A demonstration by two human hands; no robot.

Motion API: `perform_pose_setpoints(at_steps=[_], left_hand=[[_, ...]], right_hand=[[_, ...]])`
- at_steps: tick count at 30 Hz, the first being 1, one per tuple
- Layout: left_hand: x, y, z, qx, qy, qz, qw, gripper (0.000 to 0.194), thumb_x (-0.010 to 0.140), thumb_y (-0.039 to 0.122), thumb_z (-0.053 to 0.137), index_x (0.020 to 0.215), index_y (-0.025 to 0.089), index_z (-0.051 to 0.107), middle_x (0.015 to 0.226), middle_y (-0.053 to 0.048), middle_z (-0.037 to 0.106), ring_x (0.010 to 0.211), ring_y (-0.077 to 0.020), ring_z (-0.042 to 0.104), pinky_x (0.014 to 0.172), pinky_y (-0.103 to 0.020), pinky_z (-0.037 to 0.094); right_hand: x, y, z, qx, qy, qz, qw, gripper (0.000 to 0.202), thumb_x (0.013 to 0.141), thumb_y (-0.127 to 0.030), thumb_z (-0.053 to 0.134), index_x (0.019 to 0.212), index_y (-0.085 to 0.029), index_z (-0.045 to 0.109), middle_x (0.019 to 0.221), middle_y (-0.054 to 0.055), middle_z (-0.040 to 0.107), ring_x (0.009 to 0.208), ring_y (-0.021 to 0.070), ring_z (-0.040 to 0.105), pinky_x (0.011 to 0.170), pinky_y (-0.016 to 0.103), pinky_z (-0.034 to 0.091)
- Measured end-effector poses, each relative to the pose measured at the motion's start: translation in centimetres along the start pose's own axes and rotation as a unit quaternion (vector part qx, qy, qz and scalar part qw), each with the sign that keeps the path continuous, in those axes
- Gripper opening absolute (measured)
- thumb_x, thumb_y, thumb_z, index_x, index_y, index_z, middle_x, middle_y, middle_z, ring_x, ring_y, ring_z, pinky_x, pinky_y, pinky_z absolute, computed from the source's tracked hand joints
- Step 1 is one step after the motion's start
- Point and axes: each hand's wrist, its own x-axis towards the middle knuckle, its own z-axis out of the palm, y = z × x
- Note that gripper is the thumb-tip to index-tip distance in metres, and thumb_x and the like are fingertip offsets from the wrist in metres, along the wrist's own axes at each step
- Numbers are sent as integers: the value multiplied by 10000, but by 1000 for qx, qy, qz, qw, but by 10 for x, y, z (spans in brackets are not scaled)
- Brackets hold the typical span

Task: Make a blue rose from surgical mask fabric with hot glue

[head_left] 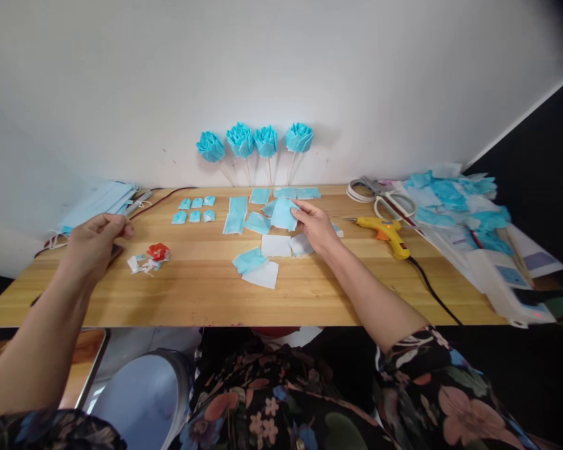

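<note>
My right hand (315, 226) pinches a light blue piece of mask fabric (284, 214) between thumb and fingers, above several loose pieces. Among these are a blue strip (236, 214), a white piece (276, 245), and a blue piece (249, 259) overlapping a white one (261, 275). On the left side of the table, my left hand (96, 240) is closed with the thumb against the fingers; whatever may be in it is hidden. Close to it lies a small heap of white scraps (141, 265) with a red crumpled bit (158, 252). Small folded blue petals (194, 216) sit in two rows between the hands.
Several blue fabric flowers (240, 140) on thin sticks lean against the wall. A yellow glue gun (385, 232) lies right, its black cord (431, 287) running over the front edge. Farther right are scissors (396, 203), tape (360, 190) and blue scraps (450, 190). Masks (101, 203) are stacked left.
</note>
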Motion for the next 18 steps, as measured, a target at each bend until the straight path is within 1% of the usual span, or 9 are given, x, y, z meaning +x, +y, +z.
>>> perform_pose_setpoints(at_steps=[2, 4, 7, 9, 10, 12, 13, 15, 18], left_hand=[[-1, -7, -6, -9, 18, -2, 1000, 95, 751, 265, 618, 716, 180, 643, 669, 18, 658, 768, -161, 608, 722, -254, 468], [0, -18, -11, -24, 11, -1, 1000, 135, 734, 295, 671, 821, 199, 709, 812, -4, 749, 929, -203, 649, 805, -276, 487], [3, -35, -19, -28, -68, -4, 997, 368, 735, 328, 714, 1099, 270, 721, 1147, -26, 762, 1139, -228, 611, 851, -282, 488], [5, -40, -22, -51, -122, -3, 991, 570, 699, 299, 753, 1258, 322, 645, 1310, -31, 695, 1184, -226, 589, 840, -271, 490], [5, -41, -22, -67, -130, 4, 989, 632, 663, 277, 775, 1275, 324, 624, 1331, -36, 679, 1164, -224, 595, 827, -264, 492], [5, -37, -20, -66, -101, 27, 992, 562, 602, 254, 803, 1146, 267, 662, 1204, -45, 713, 1031, -210, 624, 776, -246, 485], [4, -34, -19, -40, -71, 30, 996, 444, 594, 267, 804, 1020, 229, 681, 1045, -33, 730, 913, -192, 622, 724, -235, 469], [1, -26, -17, 48, -31, 2, 998, 245, 633, 330, 776, 804, 182, 680, 726, 9, 658, 690, -153, 538, 605, -223, 397], [-2, -19, -16, 105, -17, -40, 994, 216, 664, 366, 749, 720, 162, 707, 553, 38, 566, 573, -130, 432, 545, -230, 300]], right_hand=[[-1, -1, 0, -2, -6, 0, 1000, 481, 615, -448, 834, 1043, -240, 765, 1070, 34, 773, 954, 203, 680, 826, 338, 535], [-2, -2, 1, -8, -10, -1, 1000, 479, 624, -457, 829, 1049, -245, 764, 1093, 35, 770, 983, 211, 681, 851, 350, 538], [-2, -1, 1, -10, -8, -2, 1000, 478, 621, -457, 831, 1045, -246, 767, 1100, 39, 770, 987, 214, 686, 859, 352, 542], [-1, 0, 0, -5, -6, -2, 1000, 474, 612, -448, 836, 1036, -247, 770, 1107, 36, 770, 998, 213, 687, 867, 347, 543], [0, 0, 0, -4, -3, -1, 1000, 473, 605, -445, 840, 1030, -249, 771, 1111, 34, 770, 1010, 215, 687, 871, 347, 543], [1, 1, 0, -6, 1, 0, 1000, 475, 599, -444, 843, 1026, -250, 769, 1118, 32, 769, 1038, 221, 682, 883, 352, 545], [1, 1, -1, -8, 4, 0, 1000, 475, 598, -444, 843, 1025, -248, 768, 1114, 34, 769, 1048, 225, 681, 890, 358, 546], [1, 1, -1, -12, 5, 0, 1000, 470, 607, -443, 841, 1027, -243, 766, 1101, 38, 771, 1056, 230, 681, 903, 370, 545], [0, -1, 0, -12, 2, -2, 1000, 449, 614, -436, 841, 1015, -246, 767, 1065, 33, 776, 1046, 233, 685, 901, 379, 548]])
